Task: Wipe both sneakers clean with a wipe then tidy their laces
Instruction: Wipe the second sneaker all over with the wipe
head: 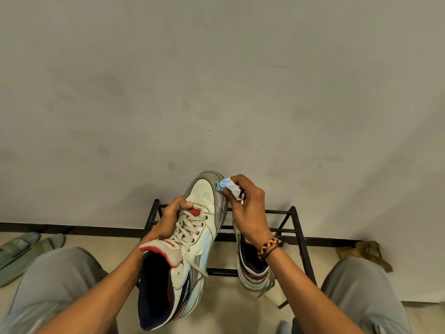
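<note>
Wipe (230, 186) on sneaker (192, 227) toe (right hand (248, 201))

cream-and-grey sneaker (192, 227), black rack (298, 227), braided bracelet (268, 247)

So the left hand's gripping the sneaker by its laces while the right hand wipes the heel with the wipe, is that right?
Not the heel. In the head view the right hand presses the wipe against the toe of the sneaker, which the left hand grips by its laces.

Second sneaker (252, 268) half behind wrist
</note>
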